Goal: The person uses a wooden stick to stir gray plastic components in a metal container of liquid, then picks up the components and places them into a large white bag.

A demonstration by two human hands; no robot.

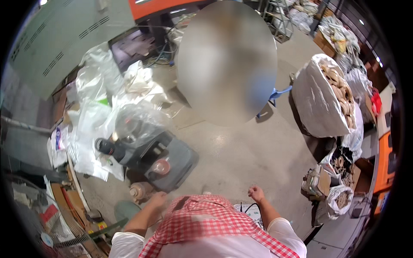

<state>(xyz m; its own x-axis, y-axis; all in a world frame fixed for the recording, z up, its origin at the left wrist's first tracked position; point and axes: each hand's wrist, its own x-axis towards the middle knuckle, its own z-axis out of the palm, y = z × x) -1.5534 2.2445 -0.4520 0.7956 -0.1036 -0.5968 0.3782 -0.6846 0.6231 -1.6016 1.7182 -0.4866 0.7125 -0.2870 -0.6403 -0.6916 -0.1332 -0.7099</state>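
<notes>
Left hand hovers near the grey box, its fingers unreadable, the right hand curls loosely, hold unclear, and a slow, lifted reach should best clear that edge!

- Far left: grey cabinet with dark slots
- Far middle: orange panel
- Right: large white sack, tilted, full of beige ring-like pieces
- Near right: smaller open white sack

Head view | left hand lower centre-left, near grey box and pinkish jar-like item | right hand lower centre-right, loosely curled | white sack upper right
</notes>
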